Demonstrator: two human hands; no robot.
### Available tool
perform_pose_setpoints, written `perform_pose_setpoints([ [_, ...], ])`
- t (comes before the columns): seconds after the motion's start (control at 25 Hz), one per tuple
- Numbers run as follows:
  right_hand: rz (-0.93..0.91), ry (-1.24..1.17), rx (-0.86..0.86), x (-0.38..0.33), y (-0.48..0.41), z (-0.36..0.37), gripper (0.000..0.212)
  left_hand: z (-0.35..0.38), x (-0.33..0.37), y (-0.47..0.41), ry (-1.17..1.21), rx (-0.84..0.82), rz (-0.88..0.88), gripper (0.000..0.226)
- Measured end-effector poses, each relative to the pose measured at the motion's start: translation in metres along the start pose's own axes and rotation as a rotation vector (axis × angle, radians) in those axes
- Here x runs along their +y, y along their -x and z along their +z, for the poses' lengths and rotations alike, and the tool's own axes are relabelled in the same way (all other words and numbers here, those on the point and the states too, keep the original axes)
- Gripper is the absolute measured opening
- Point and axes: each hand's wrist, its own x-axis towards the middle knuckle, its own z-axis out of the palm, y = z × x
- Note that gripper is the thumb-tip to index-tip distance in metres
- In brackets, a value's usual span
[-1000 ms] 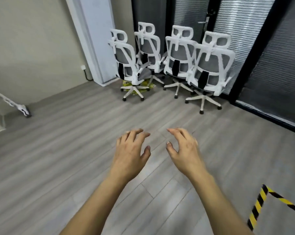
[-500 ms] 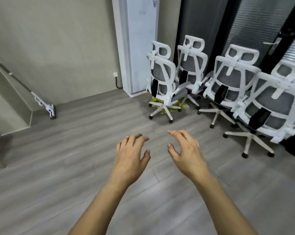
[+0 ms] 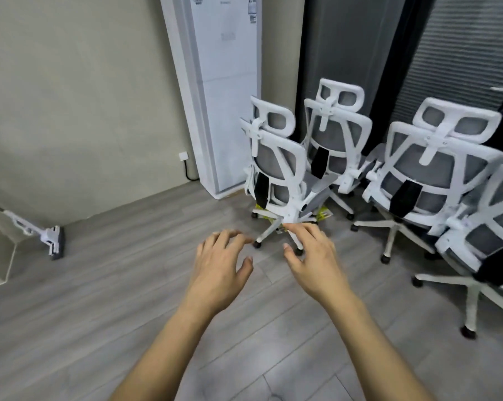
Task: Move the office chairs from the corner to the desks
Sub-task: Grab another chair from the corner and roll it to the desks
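Several white-framed office chairs with grey mesh backs stand in the corner, backs turned to me. The nearest chair (image 3: 276,172) is straight ahead, a second chair (image 3: 335,137) behind it, a third chair (image 3: 435,169) to its right, and another chair (image 3: 502,227) is cut off by the right edge. My left hand (image 3: 218,270) and my right hand (image 3: 314,261) reach forward side by side, fingers spread and loosely bent, holding nothing. Both hover short of the nearest chair, in front of its wheeled base.
A tall white floor air conditioner (image 3: 221,91) stands against the wall left of the chairs. A white vacuum head (image 3: 52,240) rests on the grey wood floor at left. Dark blinds (image 3: 458,53) fill the right wall. A yellow item (image 3: 322,214) lies under the nearest chair.
The view has closed in on the chairs and swung left; they now look larger and nearer. Both hands stay out in front, empty, now close to the nearest chair's base.
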Motion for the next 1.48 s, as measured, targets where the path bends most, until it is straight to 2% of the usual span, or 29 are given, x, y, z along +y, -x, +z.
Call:
perform_pose_setpoints([
  [0.36,-0.019,-0.057,-0.062,0.045,-0.300,0.112,0.035,0.043,-0.149,-0.254,0.023,-0.038,-0.073,0.041],
  [0.56,0.120,0.006,-0.030,0.076,-0.433,0.176,0.033,0.079,-0.242,-0.407,0.075,-0.089,-0.005,0.039],
  [0.72,0.269,0.082,0.051,0.099,-0.521,0.213,0.033,0.111,-0.297,-0.536,0.118,-0.184,0.121,0.033],
  [0.88,0.386,0.134,0.131,0.139,-0.585,0.232,0.034,0.149,-0.315,-0.645,0.143,-0.261,0.246,0.034],
  [1.12,0.630,0.276,0.210,0.222,-0.663,0.276,0.037,0.225,-0.350,-0.777,0.102,-0.378,0.341,0.041],
  [1.36,0.764,0.393,0.256,0.248,-0.675,0.302,0.052,0.284,-0.382,-0.872,0.083,-0.405,0.472,0.053],
  [1.48,0.807,0.442,0.332,0.242,-0.666,0.310,0.060,0.310,-0.397,-0.890,0.111,-0.374,0.608,0.048],
])
